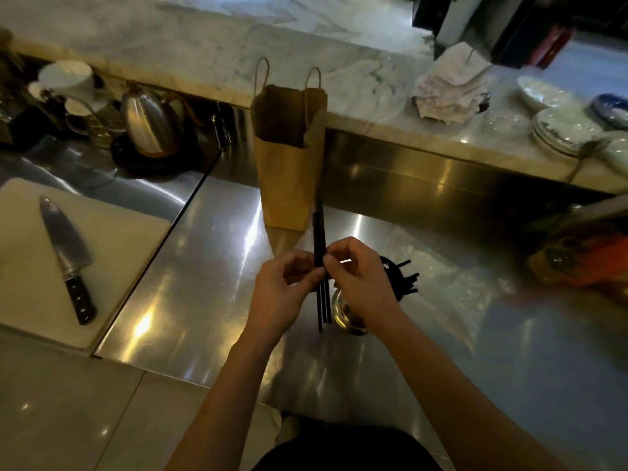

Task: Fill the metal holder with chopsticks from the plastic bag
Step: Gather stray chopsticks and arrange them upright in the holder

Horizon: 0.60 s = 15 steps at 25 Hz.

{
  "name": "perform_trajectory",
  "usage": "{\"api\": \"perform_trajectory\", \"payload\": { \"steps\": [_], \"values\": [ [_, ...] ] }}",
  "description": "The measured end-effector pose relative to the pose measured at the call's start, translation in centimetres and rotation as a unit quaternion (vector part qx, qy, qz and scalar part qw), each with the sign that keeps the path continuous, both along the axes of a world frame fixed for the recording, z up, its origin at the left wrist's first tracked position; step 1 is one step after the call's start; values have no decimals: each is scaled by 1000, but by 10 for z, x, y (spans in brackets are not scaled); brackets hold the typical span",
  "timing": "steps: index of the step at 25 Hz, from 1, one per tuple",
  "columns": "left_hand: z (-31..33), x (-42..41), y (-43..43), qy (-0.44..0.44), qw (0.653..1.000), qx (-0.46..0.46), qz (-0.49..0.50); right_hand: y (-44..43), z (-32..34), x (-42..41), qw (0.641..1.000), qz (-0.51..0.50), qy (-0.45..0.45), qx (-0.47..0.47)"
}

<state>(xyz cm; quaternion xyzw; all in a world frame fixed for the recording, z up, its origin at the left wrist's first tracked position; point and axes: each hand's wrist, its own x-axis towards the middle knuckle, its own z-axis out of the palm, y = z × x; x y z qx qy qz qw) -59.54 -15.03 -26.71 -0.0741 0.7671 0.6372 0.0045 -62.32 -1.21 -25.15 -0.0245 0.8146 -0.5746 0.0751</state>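
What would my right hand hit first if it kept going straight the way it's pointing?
The right hand points at the left hand, just across the chopsticks both pinch; beyond, probably the paper bag, though depth is unclear.

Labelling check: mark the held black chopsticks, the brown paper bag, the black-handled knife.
Black chopsticks (323,307): head view, lower shafts.
Brown paper bag (289,178): head view, front face.
Black-handled steel knife (64,232): head view, blade.

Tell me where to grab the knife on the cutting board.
Take the knife by its black riveted handle, reaching from the near side: it lies flat on the cutting board, handle toward you, blade pointing away.
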Motion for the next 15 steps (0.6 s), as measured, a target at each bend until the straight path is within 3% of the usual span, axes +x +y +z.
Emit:
{"api": "perform_trajectory", "payload": {
  "steps": [6,15],
  "values": [
    [37,19,55,49,997,-16,-53,70,39,24,999,0,35,-15],
    [64,31,90,101,992,-59,-39,103,71,41,996,17,86,19]
  ]
}}
